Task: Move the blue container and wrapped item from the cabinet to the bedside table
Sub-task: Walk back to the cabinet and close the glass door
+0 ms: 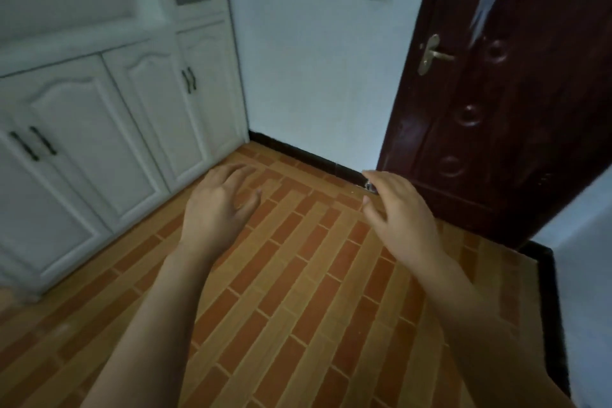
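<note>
Two bare forearms reach out low in the view over the orange and tan brick-patterned tile floor [298, 291], neither carrying anything. To the left stands the white panelled wooden cabinet [82, 116], all its lower doors closed. To the right is a dark red-brown wooden door [496, 126] with a brass lever handle [432, 55].

Neither the blue container nor the wrapped item is in sight; I judge they sit behind those closed cabinet doors. No bedside table shows either.

The left hand [215, 205] hangs palm down, its fingers [231, 172] loosely curled and slightly spread, gripping nothing. The right hand [400, 212] is likewise relaxed, fingers gently bent and empty, and it lies well apart from the cabinet.

The left hand is the nearer one, with the cabinet to its left and ahead. The nearest pair of slim dark door handles [33, 144] runs roughly upright along the door edges, so a grip would wrap across that axis.
</note>
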{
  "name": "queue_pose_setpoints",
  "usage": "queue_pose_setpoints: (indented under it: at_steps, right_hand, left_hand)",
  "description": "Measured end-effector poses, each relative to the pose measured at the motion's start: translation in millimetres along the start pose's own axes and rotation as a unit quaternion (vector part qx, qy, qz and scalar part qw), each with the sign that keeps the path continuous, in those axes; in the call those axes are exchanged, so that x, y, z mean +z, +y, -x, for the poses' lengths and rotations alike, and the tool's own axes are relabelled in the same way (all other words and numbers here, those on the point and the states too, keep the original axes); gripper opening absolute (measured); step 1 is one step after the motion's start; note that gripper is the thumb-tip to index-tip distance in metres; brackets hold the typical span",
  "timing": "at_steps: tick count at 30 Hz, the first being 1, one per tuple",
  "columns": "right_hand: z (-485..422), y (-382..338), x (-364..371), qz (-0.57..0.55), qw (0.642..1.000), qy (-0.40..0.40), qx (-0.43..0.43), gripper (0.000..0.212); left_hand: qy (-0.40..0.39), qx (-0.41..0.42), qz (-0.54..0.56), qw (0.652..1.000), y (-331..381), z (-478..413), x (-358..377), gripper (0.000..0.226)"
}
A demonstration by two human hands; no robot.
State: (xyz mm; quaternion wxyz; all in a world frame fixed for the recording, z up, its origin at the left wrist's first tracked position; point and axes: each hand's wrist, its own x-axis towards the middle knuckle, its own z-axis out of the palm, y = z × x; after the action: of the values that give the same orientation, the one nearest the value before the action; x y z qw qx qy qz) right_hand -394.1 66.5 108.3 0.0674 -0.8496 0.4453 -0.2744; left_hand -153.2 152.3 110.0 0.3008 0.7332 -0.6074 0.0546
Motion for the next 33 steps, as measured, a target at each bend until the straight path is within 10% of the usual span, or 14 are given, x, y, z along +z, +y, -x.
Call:
queue_pose_setpoints:
  at_steps: [16, 33]
  right_hand:
    - [-85.9, -91.8, 64.5, -0.146, 0.940, -0.120, -0.285, 0.042]
    - [-111.1, -176.6, 92.0, -0.180, 0.885, -0.135, -0.408, 0.041]
  left_hand:
    - [0.108, -0.285, -0.177, 0.936, -29.8, 63.8, -79.4, 0.042]
    - [0.194, -0.372, -0.217, 0.882, -57.2, 99.5, -125.8, 0.042]
